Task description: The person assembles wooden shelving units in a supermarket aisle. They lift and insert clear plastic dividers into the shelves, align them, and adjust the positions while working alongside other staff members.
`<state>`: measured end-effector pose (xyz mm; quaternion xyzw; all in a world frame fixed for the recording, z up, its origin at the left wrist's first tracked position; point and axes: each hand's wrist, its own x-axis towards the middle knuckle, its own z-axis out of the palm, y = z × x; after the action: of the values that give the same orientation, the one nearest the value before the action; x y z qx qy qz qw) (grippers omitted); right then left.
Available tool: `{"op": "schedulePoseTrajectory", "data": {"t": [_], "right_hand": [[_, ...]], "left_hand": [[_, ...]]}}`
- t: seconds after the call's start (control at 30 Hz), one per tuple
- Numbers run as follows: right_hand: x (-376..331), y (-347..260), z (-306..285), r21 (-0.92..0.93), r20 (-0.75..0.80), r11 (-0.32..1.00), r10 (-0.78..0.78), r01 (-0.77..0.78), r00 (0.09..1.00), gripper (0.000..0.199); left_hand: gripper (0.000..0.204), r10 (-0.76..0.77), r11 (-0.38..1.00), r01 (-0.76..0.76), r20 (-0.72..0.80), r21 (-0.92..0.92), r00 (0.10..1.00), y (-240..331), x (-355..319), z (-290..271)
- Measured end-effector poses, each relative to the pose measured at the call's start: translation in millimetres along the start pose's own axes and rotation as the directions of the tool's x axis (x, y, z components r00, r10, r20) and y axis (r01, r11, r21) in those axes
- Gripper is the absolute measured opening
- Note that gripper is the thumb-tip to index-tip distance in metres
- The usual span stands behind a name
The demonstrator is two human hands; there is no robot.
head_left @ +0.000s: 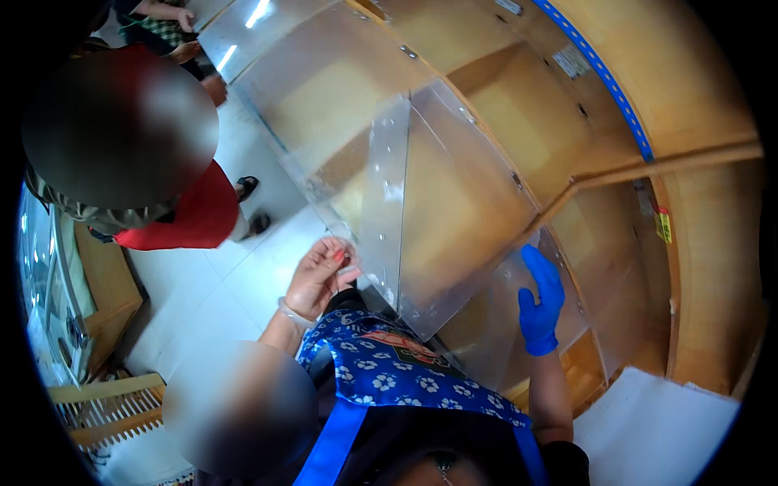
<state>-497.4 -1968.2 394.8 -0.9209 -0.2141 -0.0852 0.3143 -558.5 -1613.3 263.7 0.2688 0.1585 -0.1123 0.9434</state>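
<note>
My left hand, bare with a pale bracelet, has its fingers curled in toward the thumb. It is beside the outer edge of a clear hinged panel; anything small between the fingertips is hidden. My right hand wears a blue glove, with the thumb apart and the fingers stretched out. It is in front of another clear door, though I cannot tell whether it touches it. Behind these panels is a wooden cabinet with several compartments. A blue flowered apron covers my front.
A person in a red garment stands at the left, and another person's hand shows beyond. Slatted wooden racking is at lower left. A white board is at lower right. A blue perforated strip runs along the cabinet.
</note>
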Motion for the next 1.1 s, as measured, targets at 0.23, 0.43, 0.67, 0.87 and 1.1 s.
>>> {"op": "schedulePoseTrajectory", "data": {"t": [0.23,0.43,0.67,0.87,1.1], "right_hand": [[22.6,0.1,-18.4,-0.324,0.055,0.899,-0.292,0.293,0.955,0.058],[44.1,4.6,9.5,-0.372,0.226,0.716,-0.547,0.591,0.806,0.056],[15.6,9.0,49.6,-0.281,0.688,0.739,-0.29,0.613,0.666,0.069],[123.9,73.4,-57.2,-0.417,0.263,0.75,-0.441,0.513,0.858,0.061],[258.1,142.0,-212.6,-0.974,0.226,0.058,0.236,0.218,0.945,0.061]], "left_hand": [[0.029,0.203,0.978,-0.209,0.388,-0.026,0.899,5.0,38.7,111.9],[0.043,-0.001,0.335,-0.267,0.284,0.904,0.959,-155.7,63.4,88.7],[0.054,0.1,0.258,-0.27,0.253,0.928,0.962,-224.5,63.3,102.7],[0.074,0.106,0.008,-0.021,0.02,1.0,0.994,-220.8,53.8,103.4],[0.089,0.052,-0.003,-0.099,0.099,0.995,0.994,-209.0,53.3,93.6]]}}
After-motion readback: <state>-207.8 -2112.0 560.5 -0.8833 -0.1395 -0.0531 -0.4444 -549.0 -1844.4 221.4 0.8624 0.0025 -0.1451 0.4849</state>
